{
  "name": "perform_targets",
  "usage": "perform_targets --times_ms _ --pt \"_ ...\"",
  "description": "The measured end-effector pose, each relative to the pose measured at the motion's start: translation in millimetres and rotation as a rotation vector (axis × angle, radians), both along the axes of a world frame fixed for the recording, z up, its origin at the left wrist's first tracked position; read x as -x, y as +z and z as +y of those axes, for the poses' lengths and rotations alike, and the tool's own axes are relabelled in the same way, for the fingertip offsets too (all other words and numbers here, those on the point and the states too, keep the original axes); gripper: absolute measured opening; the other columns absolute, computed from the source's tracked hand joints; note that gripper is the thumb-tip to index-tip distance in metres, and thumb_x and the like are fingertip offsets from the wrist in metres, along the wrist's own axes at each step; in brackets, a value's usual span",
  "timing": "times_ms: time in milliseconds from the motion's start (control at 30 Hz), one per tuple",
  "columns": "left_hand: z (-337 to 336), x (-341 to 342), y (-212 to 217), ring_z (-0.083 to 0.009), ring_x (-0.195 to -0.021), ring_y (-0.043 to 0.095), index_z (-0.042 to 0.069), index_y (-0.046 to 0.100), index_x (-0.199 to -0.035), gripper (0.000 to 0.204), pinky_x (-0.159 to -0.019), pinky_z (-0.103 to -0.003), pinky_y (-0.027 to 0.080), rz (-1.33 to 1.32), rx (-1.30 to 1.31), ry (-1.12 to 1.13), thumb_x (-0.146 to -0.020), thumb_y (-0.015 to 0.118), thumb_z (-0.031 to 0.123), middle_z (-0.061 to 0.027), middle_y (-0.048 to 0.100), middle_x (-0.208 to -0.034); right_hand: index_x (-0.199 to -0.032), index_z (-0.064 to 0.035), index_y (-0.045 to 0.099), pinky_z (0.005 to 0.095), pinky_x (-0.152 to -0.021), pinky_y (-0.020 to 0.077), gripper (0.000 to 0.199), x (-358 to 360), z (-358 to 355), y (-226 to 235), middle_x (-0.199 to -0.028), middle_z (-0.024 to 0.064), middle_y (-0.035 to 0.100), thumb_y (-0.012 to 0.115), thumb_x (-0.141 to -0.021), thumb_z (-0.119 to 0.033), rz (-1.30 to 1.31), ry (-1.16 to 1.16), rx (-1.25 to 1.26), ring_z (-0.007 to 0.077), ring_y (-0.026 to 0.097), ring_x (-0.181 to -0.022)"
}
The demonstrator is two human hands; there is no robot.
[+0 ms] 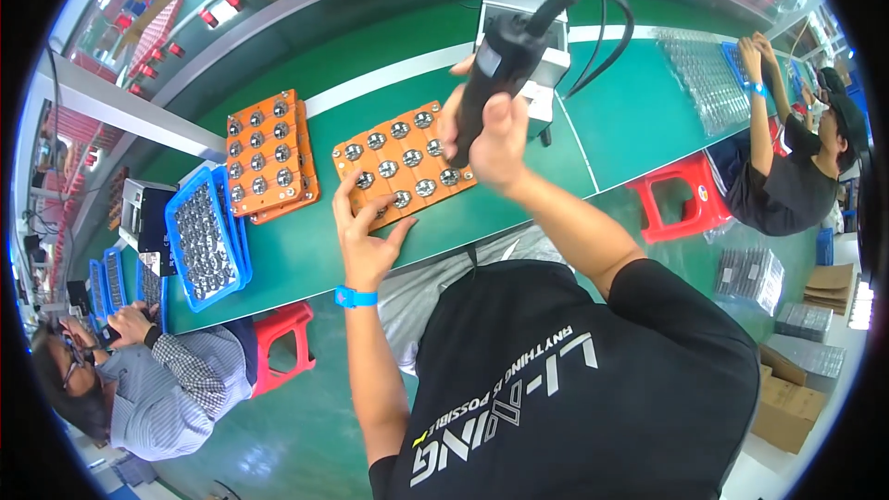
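Your right hand [495,134] is closed around a black powered hand tool [495,69], holding it raised above the far right part of the orange tray [405,167]; a black cable [607,9] loops from the tool's top toward the far side. Your left hand [363,231] lies open, fingers spread, with its fingertips on the near left edge of that same tray, a blue band [356,297] around the wrist. The tray sits on the green tabletop [306,250] straight ahead of you and carries rows of round metal parts [389,168]. Just left of it lies a second orange tray [270,156], also filled with round metal parts, stacked on another one. Farther left, a blue bin [206,239] holds many small silvery pieces. Behind the tool stands a grey box-shaped unit [546,46]. A red stool [681,199] stands to the right, near a seated person [792,162] whose hands reach up over clear plastic trays [699,74]. Another red stool [282,343] stands near left, beside a second person [153,380] in a checked shirt.
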State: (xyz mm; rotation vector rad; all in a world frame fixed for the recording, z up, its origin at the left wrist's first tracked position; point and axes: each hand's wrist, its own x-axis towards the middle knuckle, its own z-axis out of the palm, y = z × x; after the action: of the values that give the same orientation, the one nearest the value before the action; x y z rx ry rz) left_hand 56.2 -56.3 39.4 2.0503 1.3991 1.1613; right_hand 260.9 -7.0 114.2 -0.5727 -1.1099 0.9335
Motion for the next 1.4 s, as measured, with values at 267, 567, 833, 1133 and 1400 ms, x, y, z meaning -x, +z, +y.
perform_targets --times_ms 267,567,833,1133,1400 --pt "16.9 29.2 -8.3 -0.0363 -0.122 0.048 0.005 0.069 -0.091 0.035 -0.093 -0.043 0.048 -0.008 0.001 0.012 -0.062 0.088 0.011 -0.0155 0.046 -0.137 -0.116 -0.0002 0.039 0.0251 -0.045 0.0438 0.077 95.1 13.6 -34.6 -0.060 0.0078 0.054 0.052 -0.086 -0.070 0.077 0.059 0.072 0.0127 0.051 -0.046" --pt "29.2 42.7 -17.2 -0.0374 -0.121 0.048 0.004 0.067 -0.091 0.035 -0.092 -0.044 0.048 -0.036 0.023 0.020 -0.062 0.086 0.010 -0.0161 0.047 -0.135 -0.115 -0.0006 0.040 0.0253 -0.045 0.0441 0.074 118.8 22.4 -56.0 -0.059 0.0077 0.054 0.056 -0.086 -0.067 0.037 0.025 0.120 0.0121 0.051 -0.046" --pt "38.4 41.1 -21.1 -0.0385 -0.123 0.046 0.005 0.068 -0.094 0.036 -0.097 -0.046 0.044 -0.047 0.034 -0.001 -0.063 0.085 0.009 -0.0162 0.046 -0.135 -0.117 -0.0010 0.042 0.0236 -0.045 0.0423 0.071 123.7 27.9 -66.8 -0.064 0.0085 0.055 0.065 -0.085 -0.060 0.079 0.062 0.168 0.0117 0.052 -0.050" --pt "37.0 25.9 -16.9 -0.0398 -0.122 0.046 0.006 0.069 -0.095 0.035 -0.098 -0.046 0.043 -0.032 0.001 -0.017 -0.064 0.085 0.009 -0.0168 0.046 -0.137 -0.130 0.0001 0.038 0.0249 -0.044 0.0424 0.077 92.7 24.8 -39.2 -0.064 0.0082 0.055 0.057 -0.088 -0.062 0.051 -0.047 0.078 0.0120 0.051 -0.048" --pt "31.9 13.7 -10.9 -0.0365 -0.120 0.049 0.006 0.069 -0.089 0.028 -0.095 -0.044 0.044 -0.022 -0.017 0.019 -0.065 0.085 0.009 -0.0149 0.049 -0.137 -0.120 0.0017 0.038 0.0281 -0.043 0.0422 0.078 -39.4 39.4 14.3 -0.055 0.0089 0.051 0.042 -0.090 -0.071 -0.194 -0.559 -0.202 0.0166 0.050 -0.042"
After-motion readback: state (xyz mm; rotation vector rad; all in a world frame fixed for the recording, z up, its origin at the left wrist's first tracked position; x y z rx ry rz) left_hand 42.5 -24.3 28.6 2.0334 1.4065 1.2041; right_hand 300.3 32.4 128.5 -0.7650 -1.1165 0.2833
